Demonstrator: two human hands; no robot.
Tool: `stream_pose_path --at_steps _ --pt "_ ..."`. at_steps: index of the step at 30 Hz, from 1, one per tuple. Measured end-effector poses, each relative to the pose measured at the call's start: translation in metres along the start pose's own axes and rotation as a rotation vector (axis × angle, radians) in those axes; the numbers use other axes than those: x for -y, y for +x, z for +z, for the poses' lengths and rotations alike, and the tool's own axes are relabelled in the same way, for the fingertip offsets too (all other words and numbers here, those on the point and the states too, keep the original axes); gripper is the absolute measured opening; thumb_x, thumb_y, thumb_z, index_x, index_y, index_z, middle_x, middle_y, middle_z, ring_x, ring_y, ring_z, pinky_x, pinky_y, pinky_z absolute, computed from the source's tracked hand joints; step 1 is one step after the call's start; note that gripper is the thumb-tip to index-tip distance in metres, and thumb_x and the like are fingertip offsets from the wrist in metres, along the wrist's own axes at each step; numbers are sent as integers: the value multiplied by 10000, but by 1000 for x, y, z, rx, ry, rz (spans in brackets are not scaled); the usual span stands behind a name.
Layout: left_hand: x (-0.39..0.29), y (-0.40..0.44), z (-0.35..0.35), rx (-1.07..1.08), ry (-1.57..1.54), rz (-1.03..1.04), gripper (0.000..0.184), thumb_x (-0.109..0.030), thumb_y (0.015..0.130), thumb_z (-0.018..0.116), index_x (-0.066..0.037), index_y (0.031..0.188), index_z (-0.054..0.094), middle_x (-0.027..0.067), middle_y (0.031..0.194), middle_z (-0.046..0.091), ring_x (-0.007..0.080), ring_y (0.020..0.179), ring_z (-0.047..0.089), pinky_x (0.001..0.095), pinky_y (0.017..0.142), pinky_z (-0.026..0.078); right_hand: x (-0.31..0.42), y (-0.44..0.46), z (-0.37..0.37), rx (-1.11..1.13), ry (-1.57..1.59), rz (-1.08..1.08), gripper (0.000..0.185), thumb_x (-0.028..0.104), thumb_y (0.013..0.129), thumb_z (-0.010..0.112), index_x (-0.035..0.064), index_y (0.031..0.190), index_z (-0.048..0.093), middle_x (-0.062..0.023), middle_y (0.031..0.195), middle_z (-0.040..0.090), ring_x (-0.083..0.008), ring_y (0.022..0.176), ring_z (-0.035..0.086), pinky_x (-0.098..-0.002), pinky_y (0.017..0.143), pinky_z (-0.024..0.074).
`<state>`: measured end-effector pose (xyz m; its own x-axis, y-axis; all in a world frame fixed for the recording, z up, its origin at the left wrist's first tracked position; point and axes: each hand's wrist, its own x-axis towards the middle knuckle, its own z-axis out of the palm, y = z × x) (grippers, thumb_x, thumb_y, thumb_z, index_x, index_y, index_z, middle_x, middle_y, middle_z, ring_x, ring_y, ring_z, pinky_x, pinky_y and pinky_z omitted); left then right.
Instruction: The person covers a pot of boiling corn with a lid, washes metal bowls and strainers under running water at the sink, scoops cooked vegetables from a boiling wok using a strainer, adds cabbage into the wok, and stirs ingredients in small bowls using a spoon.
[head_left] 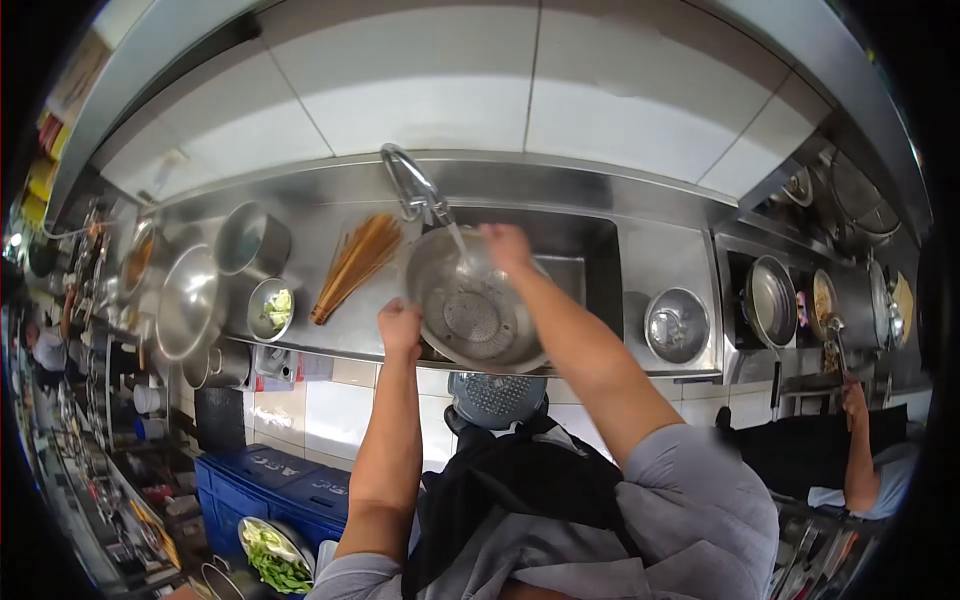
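A large round metal pan (472, 345) is tilted over the sink (603, 250), with water from the curved faucet (410, 180) running into it. Closed round the pan's left rim is my left hand (401, 325). My right hand (507, 248) grips the far right part of the rim, beside the stream. Inside the pan are water and a perforated round patch. A bundle of thin brown sticks (357, 262) lies on the steel counter, left of the pan.
Left on the counter are a deep pot (251, 240), a wide bowl (191, 302) and a small bowl of cut greens (270, 308). Another bowl (677, 325) stands right of the sink. Farther right, a co-worker's hand (853, 399) holds a ladle near pans. Blue crates (270, 490) stand below left.
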<state>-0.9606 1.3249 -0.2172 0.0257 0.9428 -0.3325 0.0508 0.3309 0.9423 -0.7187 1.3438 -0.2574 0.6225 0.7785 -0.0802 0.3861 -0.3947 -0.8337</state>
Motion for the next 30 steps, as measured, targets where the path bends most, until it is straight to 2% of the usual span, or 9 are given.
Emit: stream_pose_path --at_steps 4,5,7,9,11,13,18,25,30 --pt "-47 -48 23 -1 181 327 83 -34 637 635 19 657 574 36 581 535 136 550 491 304 506 382 -86 -1 -64 117 -352 65 436 395 805 627 78 1100 577 -187 1122 599 -355 1096 544 -429 903 445" --pt "-40 -38 27 111 392 239 102 -57 636 644 22 687 602 114 651 583 201 656 566 337 603 444 -104 -5 -71 104 -380 91 495 387 787 647 89 1170 547 -192 1182 575 -360 1131 524 -423 938 435" --pt "-16 -32 60 -67 562 598 166 -83 631 658 14 764 637 205 851 611 308 851 589 399 747 472 -115 -19 -86 116 -461 217 632 386 758 672 81 1276 478 -208 1285 505 -358 1201 477 -406 995 407" --pt "-40 -54 87 23 652 518 252 -144 668 648 -4 878 648 239 1106 532 407 990 525 471 888 433 -160 -24 -85 205 -314 170 666 356 780 655 43 1326 436 -198 1345 460 -323 1260 436 -394 1016 386" --pt "-44 -60 114 -3 700 592 206 -96 675 633 -4 858 658 233 1100 545 376 1076 492 473 908 430 -126 -57 -95 376 108 330 604 337 838 608 71 1347 423 -134 1287 518 -275 1147 513 -409 915 400" --pt "-54 -67 131 63 706 532 246 -82 674 624 -38 913 662 175 1171 504 374 1104 455 461 904 430 -119 -76 -91 315 402 328 514 300 854 611 111 1306 456 -39 1073 571 -155 951 546 -330 605 409" --pt "-92 -78 138 185 679 680 266 -59 652 632 -68 917 665 121 1193 475 347 1129 423 479 935 400 -94 -98 -106 246 592 273 461 304 855 618 169 1263 450 26 979 590 -143 941 550 -371 744 387" --pt "-139 -118 57 463 542 1310 135 -68 612 637 -54 746 637 99 1127 493 313 1102 424 475 962 353 -119 -123 -130 112 606 438 309 171 863 595 153 1161 513 3 926 580 -122 775 552 -281 588 417" --pt "-160 -119 -21 546 538 1445 138 -72 568 655 -62 697 607 77 1085 501 303 1079 431 444 968 381 -141 -147 -118 142 640 525 279 127 861 575 162 1132 513 -11 870 582 -136 751 565 -294 573 447"
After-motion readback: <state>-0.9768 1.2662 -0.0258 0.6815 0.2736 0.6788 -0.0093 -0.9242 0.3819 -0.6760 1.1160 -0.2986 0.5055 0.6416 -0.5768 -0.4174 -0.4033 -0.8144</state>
